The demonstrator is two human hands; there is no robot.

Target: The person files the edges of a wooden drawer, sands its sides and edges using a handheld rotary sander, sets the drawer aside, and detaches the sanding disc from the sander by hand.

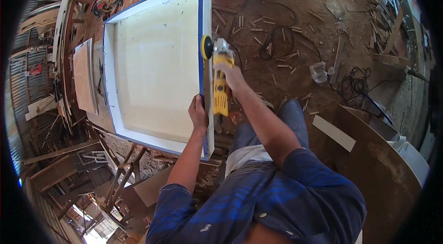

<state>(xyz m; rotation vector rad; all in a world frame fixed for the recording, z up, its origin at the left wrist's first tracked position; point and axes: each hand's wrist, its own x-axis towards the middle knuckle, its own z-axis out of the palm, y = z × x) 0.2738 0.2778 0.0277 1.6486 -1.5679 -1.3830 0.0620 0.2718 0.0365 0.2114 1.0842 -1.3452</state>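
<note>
My right hand is wrapped around the body of a yellow angle grinder. Its round black-and-yellow disc sits against the blue rim at the right side of a large shallow wooden box. The box has white inner walls and a cream panel inside, with blue along its edges. Lower down on that same side, my left hand grips the blue rim, thumb and fingers closed over it.
Wood scraps and dark cables litter the dirt floor to the right. A crumpled clear plastic bag lies there too. Beside my right leg are a pale board strip and a large curved brown panel. Flat boards lean left of the box.
</note>
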